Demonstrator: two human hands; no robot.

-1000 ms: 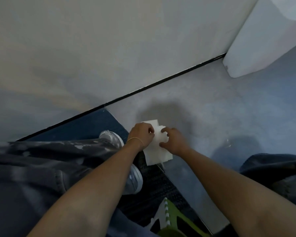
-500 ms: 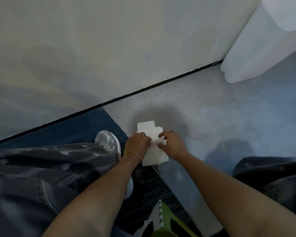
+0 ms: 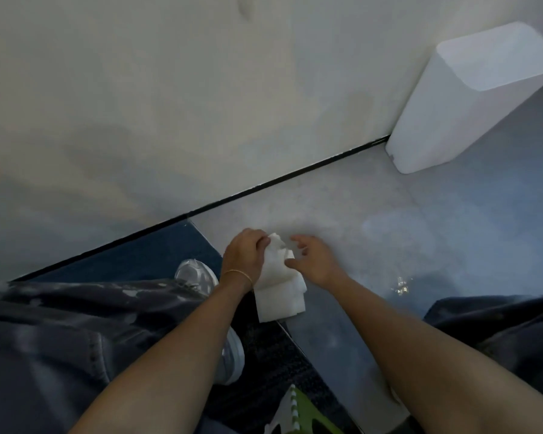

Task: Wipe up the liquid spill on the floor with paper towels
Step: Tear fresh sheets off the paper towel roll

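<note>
A folded stack of white paper towels (image 3: 279, 292) hangs between my hands above the floor. My left hand (image 3: 245, 256) grips the top of the stack, fingers curled over its upper edge. My right hand (image 3: 315, 261) is just to the right, fingers spread and loosely bent, its thumb touching the towels' side. A small glistening wet patch (image 3: 400, 286) lies on the pale grey floor to the right of my right hand, with a faint lighter smear (image 3: 395, 233) further up.
A white bin (image 3: 470, 98) stands against the white wall (image 3: 170, 104) at upper right. A dark blue mat (image 3: 145, 255) lies at left under my grey shoe (image 3: 198, 274). A green and white object (image 3: 295, 415) sits at the bottom edge. My knees flank both sides.
My right hand has let go of the towels and opened its fingers. My left hand has crumpled the top of the stack. The view has tilted up, showing more of the bin.
</note>
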